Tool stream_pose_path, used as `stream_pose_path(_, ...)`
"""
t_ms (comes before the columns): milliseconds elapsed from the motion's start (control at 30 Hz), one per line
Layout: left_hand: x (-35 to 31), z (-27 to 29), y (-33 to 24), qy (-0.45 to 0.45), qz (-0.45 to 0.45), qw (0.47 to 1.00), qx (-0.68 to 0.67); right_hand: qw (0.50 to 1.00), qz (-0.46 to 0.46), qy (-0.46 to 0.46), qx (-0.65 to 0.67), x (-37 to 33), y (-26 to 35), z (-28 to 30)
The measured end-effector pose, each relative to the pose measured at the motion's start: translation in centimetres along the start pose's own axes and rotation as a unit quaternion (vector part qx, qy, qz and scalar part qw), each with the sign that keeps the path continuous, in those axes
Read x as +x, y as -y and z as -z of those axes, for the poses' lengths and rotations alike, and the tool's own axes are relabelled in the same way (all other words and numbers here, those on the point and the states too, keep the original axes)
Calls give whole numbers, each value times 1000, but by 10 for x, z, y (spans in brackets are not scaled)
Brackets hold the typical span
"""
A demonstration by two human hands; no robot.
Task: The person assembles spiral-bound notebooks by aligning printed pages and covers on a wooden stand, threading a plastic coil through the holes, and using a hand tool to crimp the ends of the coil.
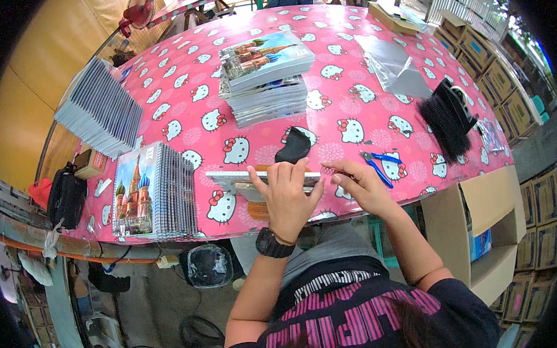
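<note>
My left hand (287,195), with a black watch on its wrist, lies over a thin notebook (225,175) and grips it near the table's front edge. At the notebook's right end, my right hand (362,183) pinches a pink spiral coil (327,171) between thumb and fingers. How far the coil runs into the pages is hidden. Under the notebook shows part of a brown wooden piece (257,210). Just beyond my hands lies a small black cloth-like piece (294,145). Blue-handled cutting pliers (379,166) rest to the right of my right hand.
Notebook stacks stand at the near left (153,193), far left (98,108) and back middle (266,80). A black bristly bundle (446,121) and clear plastic sheets (392,65) lie right. An open carton (473,227) sits below the right edge; a black bag (67,196) is left.
</note>
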State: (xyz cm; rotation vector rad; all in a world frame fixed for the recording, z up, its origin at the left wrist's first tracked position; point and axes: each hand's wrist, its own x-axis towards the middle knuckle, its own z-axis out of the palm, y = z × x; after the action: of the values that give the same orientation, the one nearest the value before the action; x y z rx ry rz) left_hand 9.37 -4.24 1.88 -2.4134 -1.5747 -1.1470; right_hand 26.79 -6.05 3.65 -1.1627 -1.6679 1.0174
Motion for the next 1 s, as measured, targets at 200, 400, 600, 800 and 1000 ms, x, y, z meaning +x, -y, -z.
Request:
stream_pose_path(200,-3,-11,-4,-21,-21,999,-18,995,35,-49,-76,5,-3,6)
stream_pose_path(400,-3,-11,-4,-27,-19,999,-16,995,75,-15,-66,13,-3,11)
stream_pose_path(600,8,15,10,73,-61,990,-106,985,128,2,-117,16,0,11)
stream_pose_path(800,10,18,23,42,-83,980,-176,987,100,102,-77,15,-4,19)
stream_pose_path(1000,9,28,9,44,-73,982,-170,990,30,136,-35,21,12,16)
